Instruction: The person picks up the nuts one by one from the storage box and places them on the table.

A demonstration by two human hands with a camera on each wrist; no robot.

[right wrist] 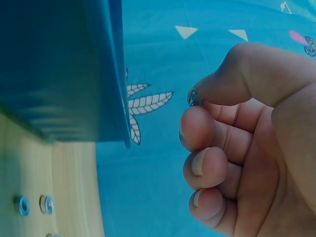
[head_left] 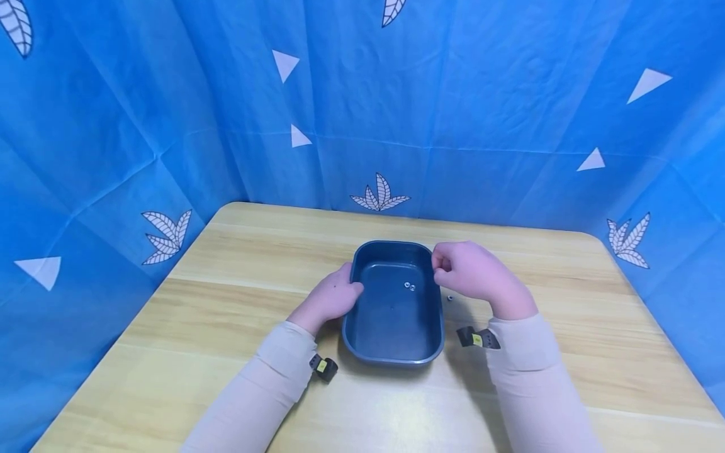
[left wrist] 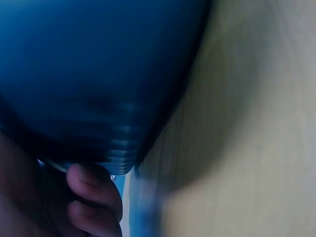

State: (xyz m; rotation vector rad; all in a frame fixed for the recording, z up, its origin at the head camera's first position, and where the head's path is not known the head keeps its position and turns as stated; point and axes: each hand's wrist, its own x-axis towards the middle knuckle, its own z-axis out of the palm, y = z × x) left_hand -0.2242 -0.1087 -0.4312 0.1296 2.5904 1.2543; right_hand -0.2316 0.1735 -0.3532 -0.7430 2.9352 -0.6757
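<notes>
A dark blue plastic bin [head_left: 391, 327] with rounded corners sits in front of me, and two small metal nuts [head_left: 410, 286] lie on its floor. My left hand [head_left: 331, 294] grips the bin's left rim, thumb over the edge; the left wrist view shows its curled fingers [left wrist: 96, 190] against the outer wall. Just off the far right corner of the bin, my right hand [head_left: 470, 270] is raised. Between thumb and forefinger it pinches another metal nut [right wrist: 192, 97], seen in the right wrist view beside the bin's wall [right wrist: 106, 74].
More loose nuts [right wrist: 47, 204] lie on the wooden table [head_left: 243, 277] right of the bin; in the head view one nut [head_left: 450, 298] shows, with the right hand near it. A blue patterned curtain [head_left: 362, 94] hangs behind the table and on both sides.
</notes>
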